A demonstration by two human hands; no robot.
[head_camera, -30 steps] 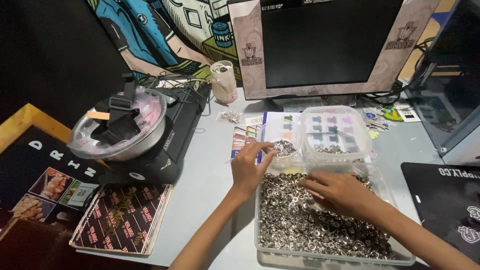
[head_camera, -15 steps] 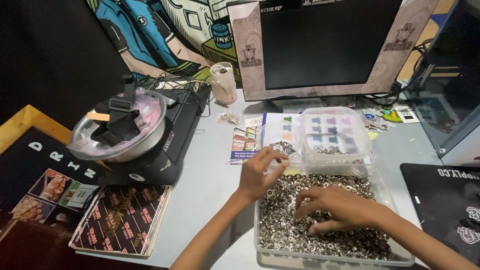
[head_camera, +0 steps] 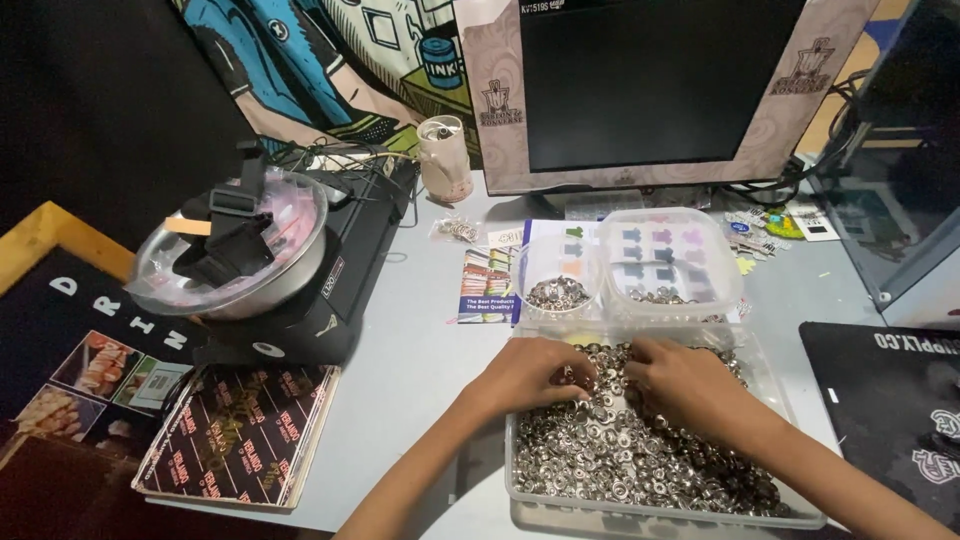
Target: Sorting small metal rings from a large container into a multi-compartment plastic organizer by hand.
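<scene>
Near right, both hands dig in clear plastic tray (head_camera: 520, 478) of small silver metal rings (head_camera: 640, 460): left hand (head_camera: 535, 372) and right hand (head_camera: 690, 380) curled, pinching rings, sorting step; picked pieces likely go to small round clear tub (head_camera: 558, 285) beyond.

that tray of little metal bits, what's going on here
A person has both hands in a clear plastic tray full of small silver metal rings. The left hand and right hand rest close together at the tray's far end, fingers in the pile. Just beyond it stand a small round clear tub with a few of the same pieces and a larger clear container. A dark monitor stands behind them.
</scene>
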